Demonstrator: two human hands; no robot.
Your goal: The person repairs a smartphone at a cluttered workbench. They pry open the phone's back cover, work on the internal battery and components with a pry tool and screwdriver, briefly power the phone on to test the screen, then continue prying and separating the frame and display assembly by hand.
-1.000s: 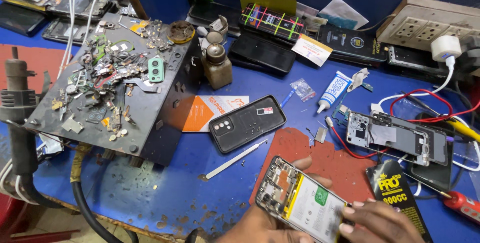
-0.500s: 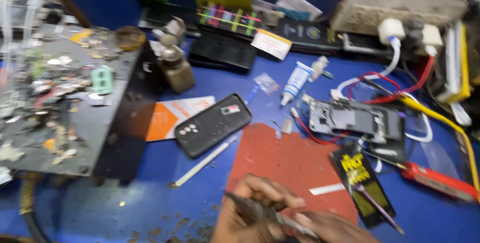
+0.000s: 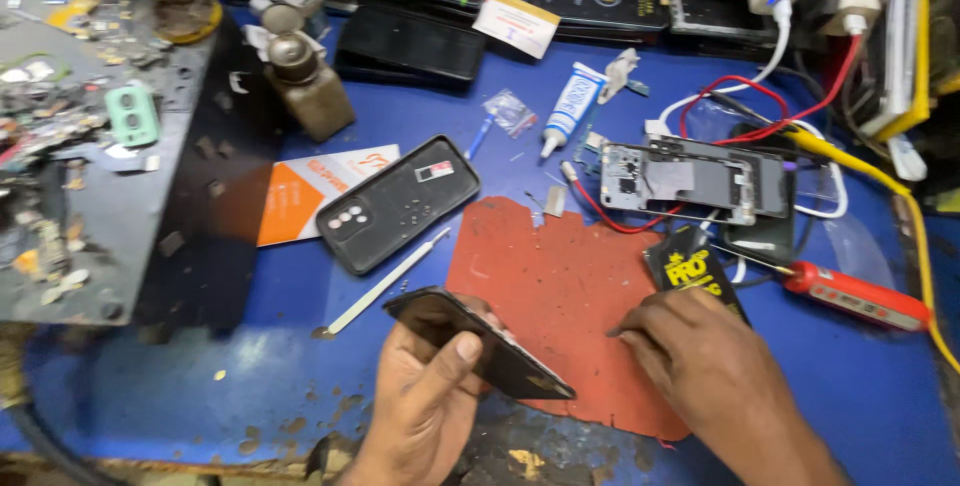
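Left hand [image 3: 425, 401] has its grip wrapped round a dark phone [image 3: 478, 343], thumb across the top face, holding it tilted up off the worktop [image 3: 880, 386] at about 6 o'clock, over the near-left edge of the red mat [image 3: 560, 296]. Right hand [image 3: 700, 361] holds nothing, fingers curled down, tips pressing on the mat at about 5 o'clock.

If you're handling it like this, I'd keep the thumb flat and support the far corner, since a thin slab held by one end can flex. Keep it over the mat, not the gritty blue surface.

The phone itself looks slim, glossy black, rounded corners, face mostly blank from this angle.
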